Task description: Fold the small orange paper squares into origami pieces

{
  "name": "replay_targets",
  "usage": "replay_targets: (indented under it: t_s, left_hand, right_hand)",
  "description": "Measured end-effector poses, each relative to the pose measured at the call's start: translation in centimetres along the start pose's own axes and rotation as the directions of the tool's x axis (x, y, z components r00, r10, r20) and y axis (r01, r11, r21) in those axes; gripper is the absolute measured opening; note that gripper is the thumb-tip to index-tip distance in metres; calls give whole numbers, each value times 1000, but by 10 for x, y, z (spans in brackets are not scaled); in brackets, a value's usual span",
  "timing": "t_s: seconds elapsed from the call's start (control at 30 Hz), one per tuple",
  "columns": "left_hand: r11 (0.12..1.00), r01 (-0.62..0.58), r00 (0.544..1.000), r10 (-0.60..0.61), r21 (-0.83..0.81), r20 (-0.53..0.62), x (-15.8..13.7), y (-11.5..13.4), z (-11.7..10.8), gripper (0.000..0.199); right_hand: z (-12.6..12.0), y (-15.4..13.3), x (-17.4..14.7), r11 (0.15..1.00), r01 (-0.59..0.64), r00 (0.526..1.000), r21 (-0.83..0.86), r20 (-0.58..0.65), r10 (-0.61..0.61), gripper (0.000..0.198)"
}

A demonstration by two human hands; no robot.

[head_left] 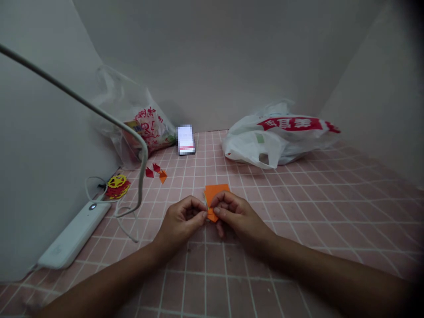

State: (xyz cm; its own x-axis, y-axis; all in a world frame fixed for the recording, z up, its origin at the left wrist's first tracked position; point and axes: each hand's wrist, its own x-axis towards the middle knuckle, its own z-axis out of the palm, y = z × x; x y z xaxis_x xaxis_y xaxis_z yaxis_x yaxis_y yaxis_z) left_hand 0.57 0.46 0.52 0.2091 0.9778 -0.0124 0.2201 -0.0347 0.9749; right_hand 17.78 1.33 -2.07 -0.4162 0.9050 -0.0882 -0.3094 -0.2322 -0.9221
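Observation:
Close in front of me, a small piece of folded orange paper (212, 215) is pinched between both hands. My left hand (185, 217) grips its left edge with thumb and forefinger. On the right side, the thumb and fingers of my right hand (233, 210) press on the paper, partly covering it. Just beyond my fingers lies flat orange paper (217, 192), its near part hidden by the hands. Farther left rest small folded paper pieces, red ones (149, 172) and an orange one (163, 176).
A phone (186, 139) with a lit screen leans at the back, between a clear plastic bag (152, 128) and a white plastic bag (278, 137). Red and yellow cutouts (117, 186), a white power strip (76, 234) and a looping cable (141, 176) are at left.

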Motion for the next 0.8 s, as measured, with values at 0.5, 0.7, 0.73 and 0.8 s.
replay_targets:
  t_s: [0.5,0.7,0.73,0.8]
  left_hand:
    - [991,-100,995,101,-86,0,3,-5,0,10]
    - [971,-1,1000,6,-239,21,4,-7,-3,21]
    - [969,17,1000,-12,-246,23,4,-7,-4,23]
    - [971,46,999,-41,-234,26,5,-6,-4,26]
  right_hand:
    - [1,-2,0,996,-35,998,-84,54,39,17]
    - [0,0,1,994,-98,995,-41,-3,98,25]
    - [0,-1,1,995,-96,995,-34,-18,96,26]
    - [1,-2,0,996,-84,996,-24,-35,83,26]
